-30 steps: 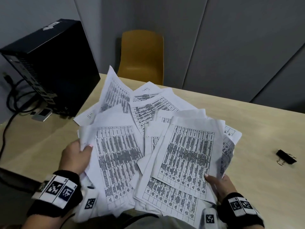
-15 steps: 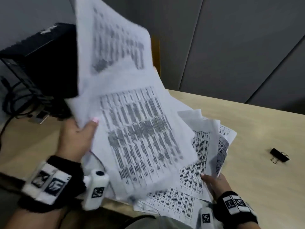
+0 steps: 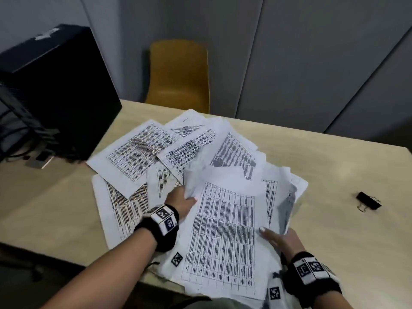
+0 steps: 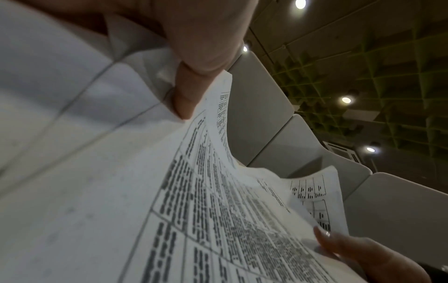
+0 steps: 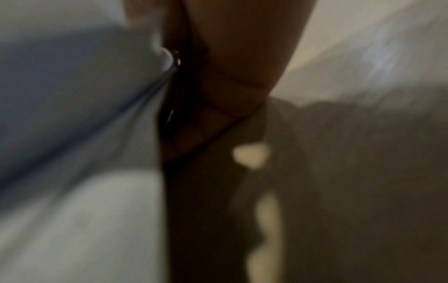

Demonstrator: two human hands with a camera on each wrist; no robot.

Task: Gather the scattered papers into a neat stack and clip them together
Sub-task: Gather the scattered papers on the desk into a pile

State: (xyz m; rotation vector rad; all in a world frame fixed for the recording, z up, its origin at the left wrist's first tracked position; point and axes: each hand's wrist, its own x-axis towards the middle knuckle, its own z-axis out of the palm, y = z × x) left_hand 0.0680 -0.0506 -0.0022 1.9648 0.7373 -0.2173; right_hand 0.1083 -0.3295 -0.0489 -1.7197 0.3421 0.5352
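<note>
Printed papers (image 3: 223, 230) lie in a loose fan across the wooden table (image 3: 334, 166). My left hand (image 3: 184, 200) pinches the upper left corner of the near bundle; the left wrist view shows its thumb (image 4: 186, 99) pressed on the sheets (image 4: 218, 210). My right hand (image 3: 276, 238) holds the bundle's right edge, thumb on top and fingers underneath. In the right wrist view, which is blurred, fingers (image 5: 230, 86) lie beside white paper (image 5: 72, 114). A black binder clip (image 3: 367, 204) lies apart on the table to the right.
A black computer tower (image 3: 58, 85) with cables stands at the table's left. A yellow chair (image 3: 178, 74) is behind the far edge. More sheets (image 3: 138, 150) spread toward the tower. Grey wall panels stand behind.
The sheets that my left hand had lifted high are down again. My left hand moved right to the near bundle. More sheets now lie fanned on the left.
</note>
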